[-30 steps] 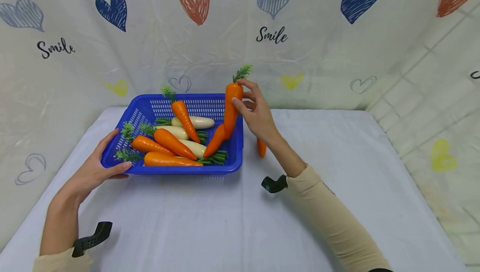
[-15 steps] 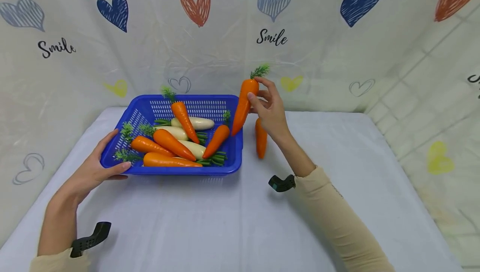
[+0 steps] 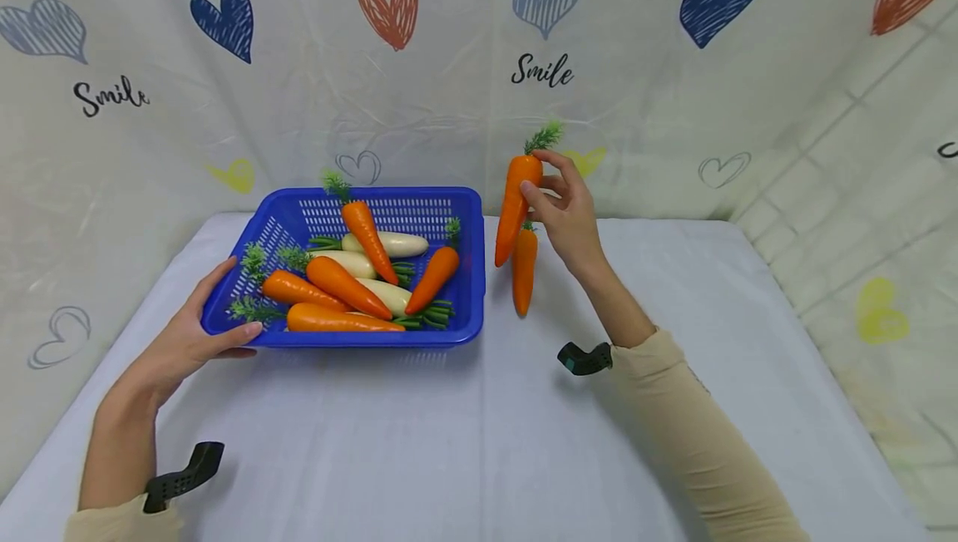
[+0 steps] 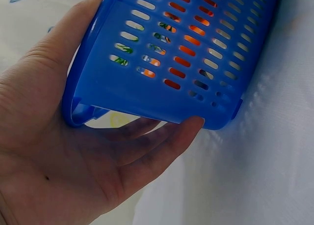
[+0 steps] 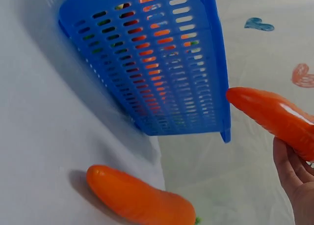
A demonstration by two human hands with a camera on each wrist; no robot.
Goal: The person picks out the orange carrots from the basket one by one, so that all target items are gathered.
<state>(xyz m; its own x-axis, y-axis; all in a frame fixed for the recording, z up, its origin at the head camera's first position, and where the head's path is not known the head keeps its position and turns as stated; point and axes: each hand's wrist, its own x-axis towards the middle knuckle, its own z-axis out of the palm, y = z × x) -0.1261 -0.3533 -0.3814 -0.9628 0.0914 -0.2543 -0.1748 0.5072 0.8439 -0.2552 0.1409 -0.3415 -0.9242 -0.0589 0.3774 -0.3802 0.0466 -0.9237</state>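
My left hand (image 3: 187, 338) grips the left front corner of a blue plastic basket (image 3: 337, 341), its thumb over the rim. In the left wrist view the fingers (image 4: 162, 154) reach along the outside of the slotted wall. My right hand (image 3: 566, 218) pinches an orange carrot (image 3: 515, 208) with a feathery green top near its thick end. That carrot hangs tip down in the air, just right of the basket. Below it, another carrot (image 3: 525, 272) lies on the white cloth, its top partly hidden by the right hand.
Inside the basket lie several carrots (image 3: 340, 317) and several white radishes (image 3: 400, 243) with green stems. One carrot (image 3: 367, 234) leans on the radishes, its leaves at the back rim. A white curtain (image 3: 636, 110) printed with hearts hangs behind the table (image 3: 659, 276).
My right hand has carried the carrot from above the basket's right side out to the right, past the rim. The left hand and the basket have stayed in place.
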